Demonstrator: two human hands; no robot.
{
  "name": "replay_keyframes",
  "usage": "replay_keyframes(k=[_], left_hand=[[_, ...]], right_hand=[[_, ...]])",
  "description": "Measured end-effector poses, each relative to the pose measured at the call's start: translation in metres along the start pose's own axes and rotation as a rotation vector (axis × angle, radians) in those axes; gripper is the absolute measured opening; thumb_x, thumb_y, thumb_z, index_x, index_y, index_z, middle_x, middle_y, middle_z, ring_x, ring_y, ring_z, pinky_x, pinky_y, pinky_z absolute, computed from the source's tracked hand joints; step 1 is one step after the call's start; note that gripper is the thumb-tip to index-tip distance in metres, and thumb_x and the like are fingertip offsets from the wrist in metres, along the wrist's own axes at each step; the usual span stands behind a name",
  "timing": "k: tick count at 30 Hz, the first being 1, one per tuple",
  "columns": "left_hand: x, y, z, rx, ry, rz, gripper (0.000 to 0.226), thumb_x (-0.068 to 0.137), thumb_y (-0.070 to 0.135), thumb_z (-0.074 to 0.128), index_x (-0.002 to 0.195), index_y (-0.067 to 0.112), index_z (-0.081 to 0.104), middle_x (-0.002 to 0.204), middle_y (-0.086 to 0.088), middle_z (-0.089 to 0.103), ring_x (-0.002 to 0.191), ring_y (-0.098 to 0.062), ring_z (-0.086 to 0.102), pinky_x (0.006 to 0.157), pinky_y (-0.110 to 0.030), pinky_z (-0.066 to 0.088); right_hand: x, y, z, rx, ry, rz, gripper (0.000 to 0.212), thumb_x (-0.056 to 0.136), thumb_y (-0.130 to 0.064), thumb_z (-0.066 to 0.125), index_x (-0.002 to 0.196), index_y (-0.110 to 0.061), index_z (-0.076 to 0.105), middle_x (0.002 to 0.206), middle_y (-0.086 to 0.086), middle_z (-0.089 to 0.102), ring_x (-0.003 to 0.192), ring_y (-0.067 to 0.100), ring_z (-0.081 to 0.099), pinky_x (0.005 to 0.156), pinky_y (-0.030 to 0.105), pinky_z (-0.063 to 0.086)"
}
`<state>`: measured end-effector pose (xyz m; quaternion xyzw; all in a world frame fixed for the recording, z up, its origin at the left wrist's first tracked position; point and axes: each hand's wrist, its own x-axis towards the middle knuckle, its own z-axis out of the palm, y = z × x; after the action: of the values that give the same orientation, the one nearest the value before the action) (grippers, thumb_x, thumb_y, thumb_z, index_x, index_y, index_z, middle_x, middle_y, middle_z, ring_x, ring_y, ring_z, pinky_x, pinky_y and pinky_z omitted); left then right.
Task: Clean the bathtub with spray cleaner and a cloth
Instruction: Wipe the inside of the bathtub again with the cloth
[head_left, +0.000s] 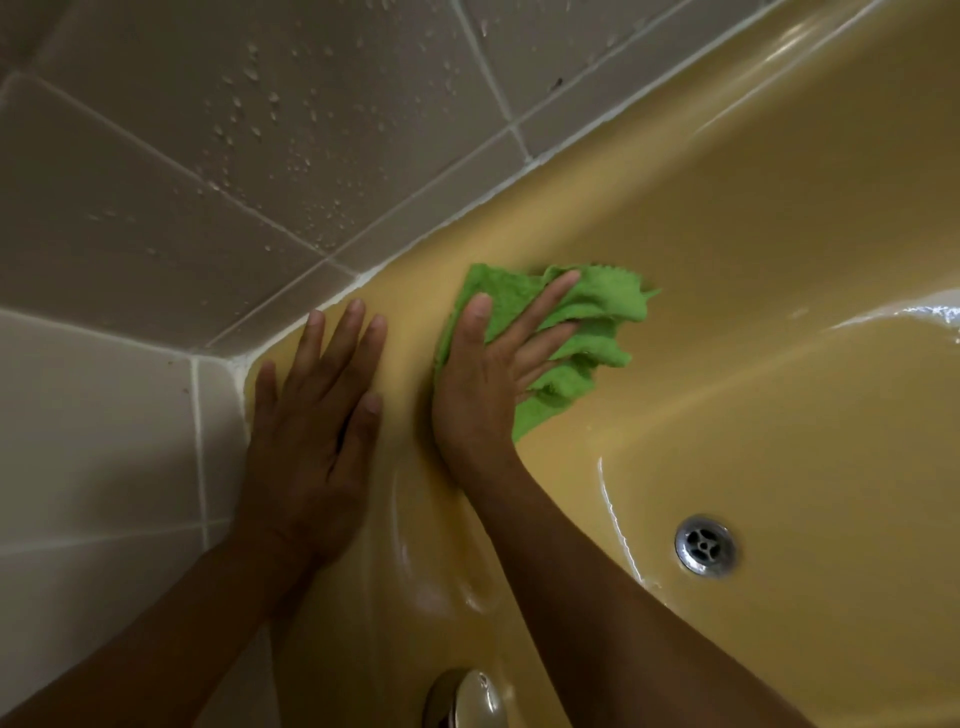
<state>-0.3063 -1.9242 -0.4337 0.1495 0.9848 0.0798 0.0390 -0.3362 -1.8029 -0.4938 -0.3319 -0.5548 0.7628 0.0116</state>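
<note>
The green cloth (592, 312) is pressed against the inner wall of the yellow bathtub (753, 234) under the right hand (483, 395), its fingers kept straight and spread. Just to its left, the left hand (311, 426) is laid flat on the rim, fingers splayed. A metal drain (705, 545) is seen right of the right forearm.

Nothing legible shows anywhere: the bathtub (727, 234), the green cloth (582, 317) and the wall tiles (156, 182) bear no letters, brands or numbers (the metal drain (705, 545) likewise).
</note>
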Motion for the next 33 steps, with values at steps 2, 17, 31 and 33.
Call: replay_keyframes(k=[2,17,31,33], left_hand=[[0.007,0.003,0.000,0.015,-0.006,0.026,0.054,0.108,0.037,0.027,0.162,0.036,0.021,0.170,0.021,0.009,0.159,-0.010,0.001,0.124,-0.064,0.009],[0.064,0.026,0.005,0.124,-0.041,0.321,0.061,0.107,0.027,0.034,0.164,0.016,0.017,0.173,0.000,0.010,0.159,-0.013,0.006,0.129,-0.043,0.008],[0.127,0.065,0.005,0.268,-0.101,0.683,0.085,0.101,0.049,0.045,0.159,-0.007,0.018,0.170,-0.023,0.008,0.159,-0.035,0.008,0.126,-0.053,0.020],[0.130,0.068,0.005,0.282,-0.100,0.715,0.087,0.100,0.051,0.046,0.159,-0.007,0.018,0.170,-0.023,0.008,0.159,-0.035,0.008,0.126,-0.052,0.020]], right_hand=[[-0.003,0.010,0.000,-0.030,0.002,-0.039,0.071,0.089,-0.077,0.021,0.138,-0.068,-0.029,0.164,-0.006,-0.033,0.155,0.026,-0.019,0.120,0.055,-0.012],[0.031,0.128,-0.027,-0.189,0.037,0.240,0.071,0.090,-0.075,0.018,0.148,-0.057,-0.018,0.171,0.005,-0.010,0.157,0.026,-0.002,0.121,0.065,-0.003],[0.135,0.053,-0.059,0.359,0.306,0.630,0.071,0.104,-0.064,0.016,0.162,-0.032,-0.008,0.170,-0.008,-0.014,0.156,0.031,-0.012,0.124,0.054,-0.003],[0.133,0.034,-0.058,0.345,0.328,0.516,0.070,0.103,-0.064,0.015,0.161,-0.034,-0.010,0.170,-0.006,-0.017,0.156,0.030,-0.012,0.124,0.055,-0.003]])
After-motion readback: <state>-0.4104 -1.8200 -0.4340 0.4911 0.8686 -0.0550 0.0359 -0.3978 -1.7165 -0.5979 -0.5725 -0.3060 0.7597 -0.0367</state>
